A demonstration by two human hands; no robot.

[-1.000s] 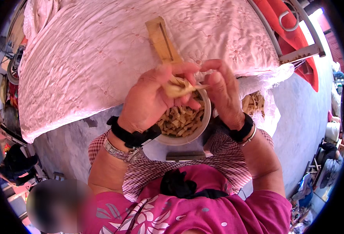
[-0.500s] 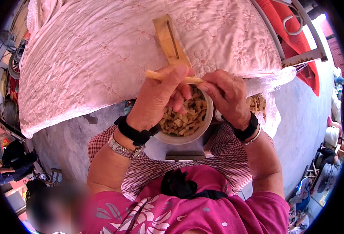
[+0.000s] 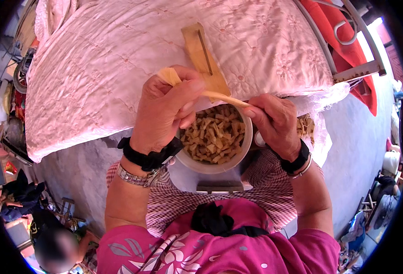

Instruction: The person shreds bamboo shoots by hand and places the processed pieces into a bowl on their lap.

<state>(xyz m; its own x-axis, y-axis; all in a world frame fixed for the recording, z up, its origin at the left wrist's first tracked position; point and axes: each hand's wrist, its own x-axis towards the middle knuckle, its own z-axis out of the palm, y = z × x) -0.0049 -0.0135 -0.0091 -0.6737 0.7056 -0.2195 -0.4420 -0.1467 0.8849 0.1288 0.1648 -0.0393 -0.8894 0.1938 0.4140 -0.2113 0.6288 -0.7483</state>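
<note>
A long, pale yellow, flat strip (image 3: 226,98) is stretched between my hands above a bowl. My left hand (image 3: 165,102) is closed around it, and the strip's wider end sticks out beyond the thumb. My right hand (image 3: 276,121) pinches the other end between thumb and fingers. Below them, a round white bowl (image 3: 204,169) holds many short, folded, pale tan pieces (image 3: 215,137). Past my hands, a flat wooden board (image 3: 197,50) with a dark narrow bar along it lies on the pink bedspread (image 3: 119,68), its near end by the bowl.
Beside my right hand is a small round white item (image 3: 259,139). More tan pieces (image 3: 306,124) lie next to a translucent plastic sheet (image 3: 321,137). A metal bed frame (image 3: 359,72) and red cloth (image 3: 363,45) are at the far right. A person (image 3: 57,246) is at the lower left.
My left hand has moved left along the strip, widening the gap between my hands. My right hand has shifted slightly right and down. More of the bowl shows.
</note>
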